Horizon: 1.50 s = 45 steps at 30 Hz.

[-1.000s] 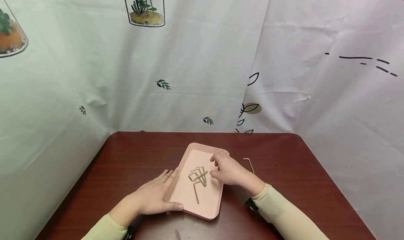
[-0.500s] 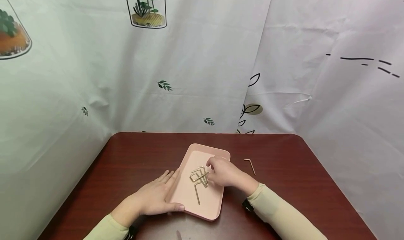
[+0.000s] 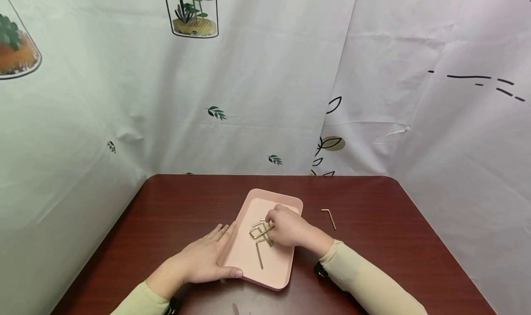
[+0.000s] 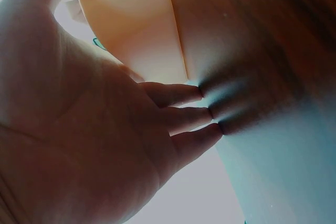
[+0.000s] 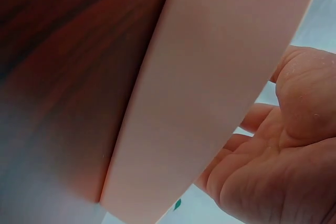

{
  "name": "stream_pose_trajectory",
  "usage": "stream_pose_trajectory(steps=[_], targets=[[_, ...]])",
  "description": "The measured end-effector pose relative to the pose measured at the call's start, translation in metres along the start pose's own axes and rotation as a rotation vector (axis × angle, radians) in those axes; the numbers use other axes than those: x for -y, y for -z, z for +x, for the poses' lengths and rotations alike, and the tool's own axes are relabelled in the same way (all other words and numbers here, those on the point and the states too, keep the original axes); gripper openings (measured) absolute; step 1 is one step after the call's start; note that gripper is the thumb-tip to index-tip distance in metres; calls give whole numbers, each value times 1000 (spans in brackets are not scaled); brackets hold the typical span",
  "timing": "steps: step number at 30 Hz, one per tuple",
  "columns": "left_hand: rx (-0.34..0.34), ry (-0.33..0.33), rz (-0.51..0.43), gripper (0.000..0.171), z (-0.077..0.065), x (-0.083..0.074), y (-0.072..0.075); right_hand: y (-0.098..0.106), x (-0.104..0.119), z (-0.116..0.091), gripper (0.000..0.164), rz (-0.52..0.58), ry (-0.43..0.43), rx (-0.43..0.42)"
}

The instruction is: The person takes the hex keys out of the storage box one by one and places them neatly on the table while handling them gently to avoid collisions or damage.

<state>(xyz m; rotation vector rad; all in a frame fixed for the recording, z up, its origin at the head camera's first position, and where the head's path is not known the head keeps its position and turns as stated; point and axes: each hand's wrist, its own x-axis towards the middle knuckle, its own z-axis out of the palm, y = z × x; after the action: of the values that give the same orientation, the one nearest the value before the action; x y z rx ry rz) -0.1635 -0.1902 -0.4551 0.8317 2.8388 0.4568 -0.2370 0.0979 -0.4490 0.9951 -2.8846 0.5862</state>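
Left hand (image 3: pixel 203 259) against the tray (image 3: pixel 275 269), right hand (image 3: pixel 287 226) now over the bent rods (image 3: pixel 264 232).
Lower left, straight, released fingers lie along the tray's side. Inside, at centre, the rods overlap; the right hand has shifted left and seems to have reached them, though whether its curled fingers grasp one cannot be told. Farther right, a lone rod (image 3: pixel 332 219) rests on the counter (image 3: pixel 186 204).

This looks like a small, curtained-off indoor spot, whether in a home or a workplace cannot be told, since white cloth sheets (image 3: pixel 269 66) printed with jarred plants (image 3: pixel 195 26) and leaf sprigs (image 3: pixel 216 112) hang behind and on both sides of a dark red-brown table (image 3: pixel 182 204).
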Motion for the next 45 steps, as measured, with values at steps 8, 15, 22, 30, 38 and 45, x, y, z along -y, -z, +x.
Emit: stream_pose_trajectory(steps=[8, 15, 22, 30, 38, 45], targets=[[2, 3, 2, 127, 0, 0, 0, -4, 2, 2, 24, 7, 35, -3], [-3, -8, 15, 127, 0, 2, 0, -7, 5, 6, 21, -7, 52, 15], [-10, -14, 19, 127, 0, 2, 1, -6, 9, 9, 19, -6, 45, 35], [-2, -8, 5, 127, 0, 1, 1, -8, 10, 13, 14, -31, 61, 48], [-2, -4, 5, 127, 0, 2, 0, -11, 9, 14, 13, -45, 70, 59], [-5, -3, 6, 127, 0, 1, 0, -10, 11, 15, 12, -66, 87, 76]])
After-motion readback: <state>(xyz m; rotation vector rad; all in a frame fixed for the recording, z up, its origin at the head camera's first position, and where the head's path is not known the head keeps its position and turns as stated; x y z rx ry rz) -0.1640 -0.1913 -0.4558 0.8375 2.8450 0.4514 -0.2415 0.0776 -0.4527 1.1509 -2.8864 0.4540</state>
